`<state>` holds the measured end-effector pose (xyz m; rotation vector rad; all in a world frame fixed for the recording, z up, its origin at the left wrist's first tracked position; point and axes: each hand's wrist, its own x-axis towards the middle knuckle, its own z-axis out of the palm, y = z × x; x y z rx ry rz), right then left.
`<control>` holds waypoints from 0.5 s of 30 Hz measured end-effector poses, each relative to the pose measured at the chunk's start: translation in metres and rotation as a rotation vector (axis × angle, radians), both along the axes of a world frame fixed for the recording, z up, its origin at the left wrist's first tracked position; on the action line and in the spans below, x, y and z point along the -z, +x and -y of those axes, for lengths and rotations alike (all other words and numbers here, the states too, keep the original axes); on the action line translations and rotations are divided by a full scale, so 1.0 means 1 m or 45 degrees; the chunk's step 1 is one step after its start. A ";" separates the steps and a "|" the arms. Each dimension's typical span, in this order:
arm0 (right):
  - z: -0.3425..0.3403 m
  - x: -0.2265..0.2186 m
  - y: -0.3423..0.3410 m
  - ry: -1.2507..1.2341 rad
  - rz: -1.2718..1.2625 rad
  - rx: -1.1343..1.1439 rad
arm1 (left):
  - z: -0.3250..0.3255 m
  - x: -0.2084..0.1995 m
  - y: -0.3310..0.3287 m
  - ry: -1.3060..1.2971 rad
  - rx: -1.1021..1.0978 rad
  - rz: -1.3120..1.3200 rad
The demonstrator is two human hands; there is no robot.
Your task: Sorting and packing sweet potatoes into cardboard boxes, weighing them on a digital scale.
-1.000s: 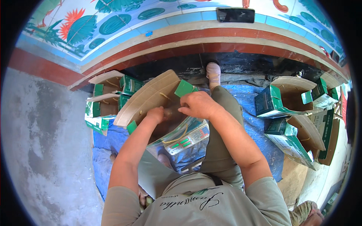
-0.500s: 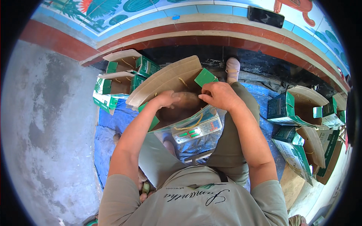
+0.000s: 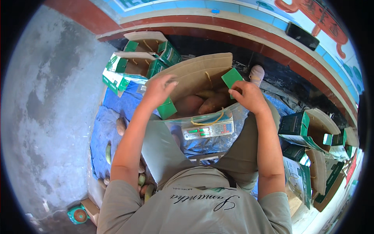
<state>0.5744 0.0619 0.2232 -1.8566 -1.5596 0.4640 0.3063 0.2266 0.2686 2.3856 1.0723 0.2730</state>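
An open green cardboard box (image 3: pixel 191 78) with a brown inside stands between my knees, its tall back flap raised. Several reddish-brown, root-like vegetables (image 3: pixel 213 103) lie in it. My left hand (image 3: pixel 159 90) hovers over the box's left side, by a green flap (image 3: pixel 167 109), fingers bent a little and apart, holding nothing. At the right side, my right hand (image 3: pixel 247 94) has thumb and fingers closed at the edge of the other green side flap (image 3: pixel 232 77). A yellow cord handle (image 3: pixel 208 123) hangs over the front. The digital scale (image 3: pixel 208 130) shows its panel just below the box.
Green boxes (image 3: pixel 134 64) stand open at the far left, with more boxes (image 3: pixel 311 128) at the right. Loose vegetables (image 3: pixel 121 126) lie on the blue tarp (image 3: pixel 111 121). A phone (image 3: pixel 302 36) rests on the ledge. Near lower left is a small turquoise object (image 3: pixel 78 215).
My left hand has come up out of the box, moving left, and the vegetables inside now show. My right hand stays by the right flap. The whole view has shifted.
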 end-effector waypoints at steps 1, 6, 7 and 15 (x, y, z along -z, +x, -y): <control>0.000 0.002 0.000 -0.003 0.006 -0.026 | 0.002 0.000 -0.016 -0.003 -0.026 0.006; -0.002 0.002 0.001 0.119 -0.024 -0.080 | 0.012 0.012 -0.108 0.356 -0.448 0.635; -0.002 0.001 0.000 0.121 -0.054 -0.034 | 0.015 0.020 -0.127 0.364 -0.500 0.631; -0.007 0.008 0.000 0.182 -0.022 -0.040 | 0.078 0.172 -0.265 0.133 -0.988 -0.036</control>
